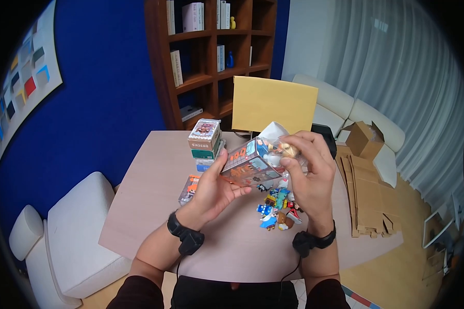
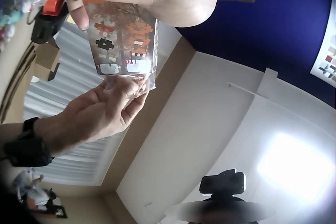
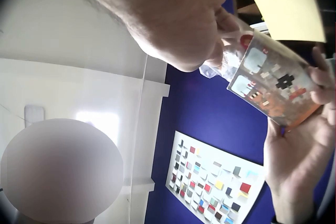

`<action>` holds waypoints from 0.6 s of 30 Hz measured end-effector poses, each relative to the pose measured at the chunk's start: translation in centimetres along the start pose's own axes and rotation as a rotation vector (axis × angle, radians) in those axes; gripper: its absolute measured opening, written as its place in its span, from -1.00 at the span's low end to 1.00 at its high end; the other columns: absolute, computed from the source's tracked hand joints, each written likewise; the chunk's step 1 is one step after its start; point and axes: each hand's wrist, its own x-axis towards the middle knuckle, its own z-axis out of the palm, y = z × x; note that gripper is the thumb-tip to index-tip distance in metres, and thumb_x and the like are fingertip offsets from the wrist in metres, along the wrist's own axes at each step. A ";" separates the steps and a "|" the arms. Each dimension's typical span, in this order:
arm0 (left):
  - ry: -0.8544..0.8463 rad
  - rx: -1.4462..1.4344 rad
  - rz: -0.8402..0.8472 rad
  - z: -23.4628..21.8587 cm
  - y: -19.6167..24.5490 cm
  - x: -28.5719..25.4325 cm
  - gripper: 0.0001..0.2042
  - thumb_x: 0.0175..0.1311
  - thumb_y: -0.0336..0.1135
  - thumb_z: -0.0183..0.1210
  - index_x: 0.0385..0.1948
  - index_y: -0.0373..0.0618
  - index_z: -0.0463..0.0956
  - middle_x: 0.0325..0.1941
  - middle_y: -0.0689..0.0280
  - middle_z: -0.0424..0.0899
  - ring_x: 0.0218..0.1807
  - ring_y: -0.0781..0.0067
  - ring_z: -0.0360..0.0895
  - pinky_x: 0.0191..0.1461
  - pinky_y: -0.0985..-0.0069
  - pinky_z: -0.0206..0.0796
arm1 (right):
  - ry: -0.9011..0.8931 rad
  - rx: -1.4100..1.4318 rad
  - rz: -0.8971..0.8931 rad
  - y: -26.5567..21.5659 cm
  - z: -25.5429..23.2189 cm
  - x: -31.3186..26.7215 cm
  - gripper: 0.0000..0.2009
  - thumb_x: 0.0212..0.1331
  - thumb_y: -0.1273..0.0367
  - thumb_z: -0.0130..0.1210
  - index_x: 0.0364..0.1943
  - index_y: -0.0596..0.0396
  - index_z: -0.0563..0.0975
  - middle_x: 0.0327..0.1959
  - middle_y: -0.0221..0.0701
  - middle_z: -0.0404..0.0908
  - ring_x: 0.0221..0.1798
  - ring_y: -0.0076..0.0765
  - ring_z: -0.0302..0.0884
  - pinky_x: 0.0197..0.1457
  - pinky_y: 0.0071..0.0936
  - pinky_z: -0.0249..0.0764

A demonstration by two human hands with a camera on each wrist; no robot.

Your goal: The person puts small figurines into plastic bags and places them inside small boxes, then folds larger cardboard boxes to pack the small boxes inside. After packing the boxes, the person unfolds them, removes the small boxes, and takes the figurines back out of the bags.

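My left hand [image 1: 211,186] holds a small printed box [image 1: 250,170], its thumb along one side and its fingers beneath. Pixel-like figures in orange and black decorate the box's panel. At the box's open end, where a white flap [image 1: 274,130] stands up, the thumb and fingers of my right hand [image 1: 315,175] pinch a clear plastic bag [image 1: 279,152]. Small light-coloured pieces show through the plastic. The right wrist view has the bag [image 3: 226,65] at the mouth of the box. Below the hands, several colourful toy figures [image 1: 268,220] lie in a pile on the table [image 1: 221,247].
Left of the hands stands a stack of small boxes [image 1: 205,135], with an orange-and-grey box [image 1: 189,189] nearer me. A yellow board [image 1: 276,105] rises at the table's far side. Flattened cardboard [image 1: 374,198] lies at the right, before an open carton [image 1: 365,141].
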 end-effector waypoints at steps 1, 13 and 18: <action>0.000 0.000 0.000 0.3 0.0 -0.1 -0.42 0.66 0.25 -0.08 0.31 -0.08 0.48 0.20 0.07 0.70 0.15 0.16 0.69 0.17 0.25 0.58 | 0.005 0.040 0.035 0.1 -0.1 0.0 -0.67 0.13 0.66 0.26 0.01 0.19 0.72 -0.03 -0.25 0.62 -0.03 -0.31 0.67 0.06 -0.42 0.60; 0.075 0.146 0.068 0.8 -0.3 -0.5 -0.44 0.65 0.23 -0.03 0.22 -0.11 0.53 0.11 0.13 0.74 0.06 0.30 0.70 0.11 0.31 0.58 | -0.082 0.064 0.094 0.4 -0.3 -0.6 -0.70 0.12 0.66 0.27 -0.04 0.21 0.76 -0.05 -0.28 0.56 -0.06 -0.35 0.67 0.01 -0.44 0.61; 0.046 -0.064 0.017 0.6 -0.1 -0.4 -0.45 0.65 0.21 -0.02 0.23 -0.11 0.52 0.14 0.11 0.72 0.11 0.26 0.68 0.13 0.28 0.56 | -0.142 0.091 0.058 -1.3 1.8 -0.8 -0.71 0.18 0.66 0.23 -0.02 0.23 0.75 -0.10 -0.31 0.61 -0.05 -0.30 0.68 0.08 -0.42 0.57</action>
